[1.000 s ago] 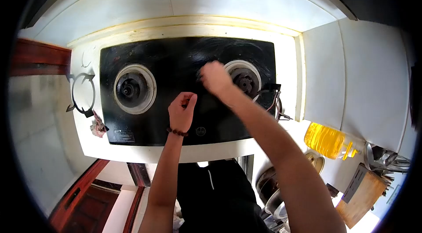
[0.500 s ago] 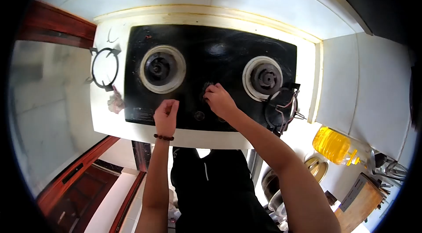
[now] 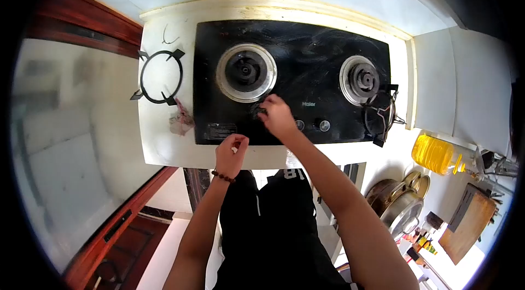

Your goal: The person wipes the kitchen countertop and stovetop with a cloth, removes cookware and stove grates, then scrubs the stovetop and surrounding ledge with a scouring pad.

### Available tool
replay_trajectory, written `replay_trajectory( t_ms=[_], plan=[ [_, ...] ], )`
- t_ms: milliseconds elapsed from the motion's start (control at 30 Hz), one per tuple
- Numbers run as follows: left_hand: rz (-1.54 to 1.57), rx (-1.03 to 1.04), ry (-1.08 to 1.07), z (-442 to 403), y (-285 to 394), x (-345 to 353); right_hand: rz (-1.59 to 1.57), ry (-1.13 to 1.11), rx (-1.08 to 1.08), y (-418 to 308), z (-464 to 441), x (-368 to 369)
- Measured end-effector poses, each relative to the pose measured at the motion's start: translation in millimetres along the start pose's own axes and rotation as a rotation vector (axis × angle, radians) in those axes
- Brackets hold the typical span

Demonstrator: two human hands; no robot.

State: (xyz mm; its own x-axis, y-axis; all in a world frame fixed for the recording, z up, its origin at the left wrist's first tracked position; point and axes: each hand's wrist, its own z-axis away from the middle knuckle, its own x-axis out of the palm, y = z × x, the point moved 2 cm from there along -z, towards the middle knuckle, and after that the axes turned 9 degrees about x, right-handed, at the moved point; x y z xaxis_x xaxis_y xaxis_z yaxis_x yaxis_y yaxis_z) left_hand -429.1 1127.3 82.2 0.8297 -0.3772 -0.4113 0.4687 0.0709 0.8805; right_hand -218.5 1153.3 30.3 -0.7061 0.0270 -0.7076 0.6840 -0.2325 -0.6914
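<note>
A black glass stove (image 3: 295, 88) fills the middle of the view, with a left burner (image 3: 246, 73) and a right burner (image 3: 360, 80). My right hand (image 3: 278, 117) presses a small dark, wiry scrubber (image 3: 256, 110) against the glass, just below the left burner. Near the stove's front edge is my left hand (image 3: 231, 153), its fingers curled together around something small and pale that I cannot make out. A bead bracelet (image 3: 223, 176) circles the left wrist.
One black pan support (image 3: 144, 78) lies on the left counter, above a crumpled cloth (image 3: 181, 122). Another pan support (image 3: 367, 120) rests over the stove's right edge. An oil bottle (image 3: 432, 153), stacked pots (image 3: 402, 213) and a cutting board (image 3: 469, 224) are at the right.
The view has shifted, so the stove sits further right. My right hand has moved with the scrubber from near the right burner to below the left burner. My left hand stays curled near the front edge.
</note>
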Motion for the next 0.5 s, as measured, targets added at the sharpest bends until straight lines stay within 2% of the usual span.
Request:
replay_trajectory(
  t_ms=[100,167,233,367,500],
  plan=[
    [0.001,-0.020,-0.003,10.0,-19.4,-40.2,0.069,0.182,0.113,10.2,-27.3,-27.6],
    [0.031,0.008,0.042,14.1,-42.1,-61.3,-0.028,0.357,0.248,12.1,-33.1,-32.0],
    [0.004,-0.045,0.071,16.3,-57.3,-78.3,0.072,0.315,0.185,-6.1,-19.8,-7.1],
    [0.085,-0.049,0.092,14.8,-63.4,-88.1,-0.019,0.185,0.088,-42.4,19.9,37.8],
    [0.097,0.028,0.054,11.5,-62.0,-89.5,0.009,0.158,0.099,-45.9,21.1,30.7]
  ],
)
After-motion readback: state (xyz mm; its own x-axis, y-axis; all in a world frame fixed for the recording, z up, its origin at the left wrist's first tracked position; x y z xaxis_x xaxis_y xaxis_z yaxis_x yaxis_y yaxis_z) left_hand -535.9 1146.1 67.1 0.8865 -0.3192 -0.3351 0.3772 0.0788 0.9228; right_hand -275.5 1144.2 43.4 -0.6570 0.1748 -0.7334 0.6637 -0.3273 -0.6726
